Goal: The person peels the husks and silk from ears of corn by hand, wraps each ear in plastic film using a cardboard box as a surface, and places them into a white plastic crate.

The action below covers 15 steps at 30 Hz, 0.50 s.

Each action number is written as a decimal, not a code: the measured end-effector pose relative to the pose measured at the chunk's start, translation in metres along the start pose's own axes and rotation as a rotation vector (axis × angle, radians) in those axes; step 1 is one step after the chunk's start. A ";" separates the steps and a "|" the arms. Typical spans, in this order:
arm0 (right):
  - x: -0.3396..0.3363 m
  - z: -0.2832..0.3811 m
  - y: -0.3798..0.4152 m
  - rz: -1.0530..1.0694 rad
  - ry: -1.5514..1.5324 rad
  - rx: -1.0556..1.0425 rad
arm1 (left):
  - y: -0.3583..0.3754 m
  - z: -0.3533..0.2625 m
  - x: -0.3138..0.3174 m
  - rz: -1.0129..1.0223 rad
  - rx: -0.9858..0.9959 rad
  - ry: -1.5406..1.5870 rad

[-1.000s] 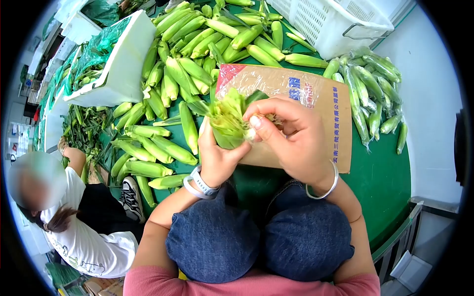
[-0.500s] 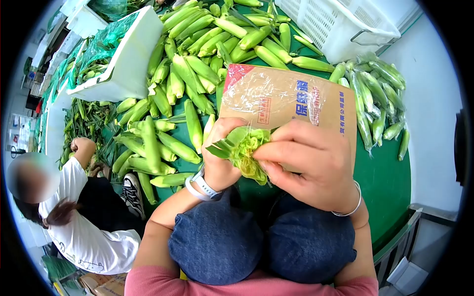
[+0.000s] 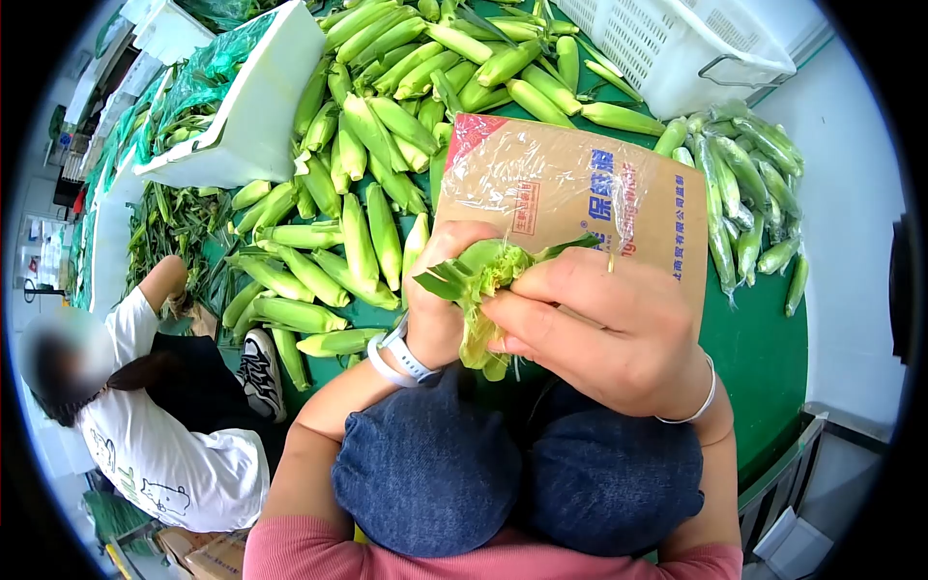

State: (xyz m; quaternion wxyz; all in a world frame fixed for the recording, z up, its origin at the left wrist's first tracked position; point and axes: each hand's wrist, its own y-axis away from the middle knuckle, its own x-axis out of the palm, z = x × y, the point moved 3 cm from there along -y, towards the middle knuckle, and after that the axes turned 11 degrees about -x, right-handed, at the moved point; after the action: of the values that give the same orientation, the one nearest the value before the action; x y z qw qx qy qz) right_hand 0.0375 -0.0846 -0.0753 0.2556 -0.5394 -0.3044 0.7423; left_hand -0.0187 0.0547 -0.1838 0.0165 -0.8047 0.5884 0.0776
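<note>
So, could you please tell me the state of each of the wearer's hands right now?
Left hand: closed, holding the corn.
Right hand: closed, pinching at the corn's frayed end.

Corn husk (image 3: 477, 333) lower, another ear (image 3: 358, 244) on pile (image 3: 372, 135)

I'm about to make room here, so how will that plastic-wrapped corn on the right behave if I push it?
The wrapped ears will probably roll or slide, being long and rounded. Their glossy plastic looks likely to be slippery. Pushing one may shift others, because they lie piled together.
</note>
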 end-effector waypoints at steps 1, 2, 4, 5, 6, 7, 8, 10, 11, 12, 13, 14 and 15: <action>0.000 0.000 0.000 0.000 0.001 0.001 | 0.000 0.003 0.000 0.002 0.000 0.000; 0.000 -0.002 -0.001 0.020 -0.028 0.030 | -0.002 0.011 0.000 0.014 -0.011 -0.007; 0.002 -0.004 -0.001 0.041 -0.057 0.058 | -0.004 0.020 0.001 0.025 -0.021 -0.013; 0.003 -0.005 -0.002 0.005 -0.092 0.095 | -0.004 0.021 0.001 -0.001 0.031 -0.032; 0.004 -0.007 -0.001 -0.031 -0.128 0.133 | -0.004 0.022 0.002 -0.027 0.082 -0.051; 0.004 -0.008 -0.002 -0.031 -0.127 0.134 | -0.004 0.022 0.003 -0.053 0.134 -0.070; 0.004 -0.009 -0.002 -0.036 -0.161 0.145 | -0.004 0.023 0.004 -0.079 0.186 -0.088; 0.005 -0.011 -0.001 -0.041 -0.194 0.156 | -0.004 0.023 0.004 -0.132 0.290 -0.125; 0.007 -0.013 0.000 -0.067 -0.201 0.159 | -0.004 0.024 0.004 -0.132 0.290 -0.125; 0.009 -0.014 0.001 -0.093 -0.207 0.163 | -0.005 0.025 0.003 -0.137 0.317 -0.147; 0.010 -0.013 0.001 -0.093 -0.207 0.163 | -0.005 0.025 0.002 -0.142 0.345 -0.170; 0.011 -0.014 0.002 -0.104 -0.230 0.211 | -0.005 0.025 0.001 -0.147 0.372 -0.192; 0.011 -0.014 0.002 -0.115 -0.253 0.260 | -0.005 0.025 0.001 -0.152 0.400 -0.214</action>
State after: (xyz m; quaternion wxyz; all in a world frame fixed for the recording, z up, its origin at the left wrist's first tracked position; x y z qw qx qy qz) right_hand 0.0478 -0.0757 -0.0877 0.3250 -0.3860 -0.2662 0.8213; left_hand -0.0166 0.0585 -0.2088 0.2435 -0.8145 0.5248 0.0429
